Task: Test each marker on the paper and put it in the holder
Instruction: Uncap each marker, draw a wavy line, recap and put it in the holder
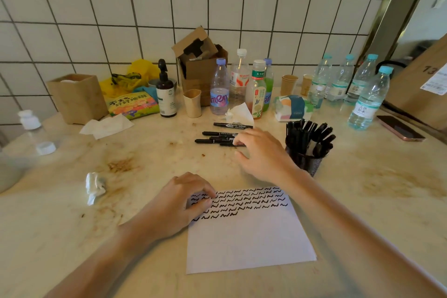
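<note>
Four squiggle rows on paper (249, 237); left hand (179, 203) presses it, right hand (263, 155) grip spread over markers (217, 138).

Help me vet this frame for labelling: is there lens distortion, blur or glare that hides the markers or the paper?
Head view: wide-angle bending curves the wall tiles; the left edge is soft, blurring a clear bottle. The loose markers, holder and paper stay sharp under soft, even light; no glare hides them. The right hand covers some marker ends; the left hand hides a few squiggles.
</note>
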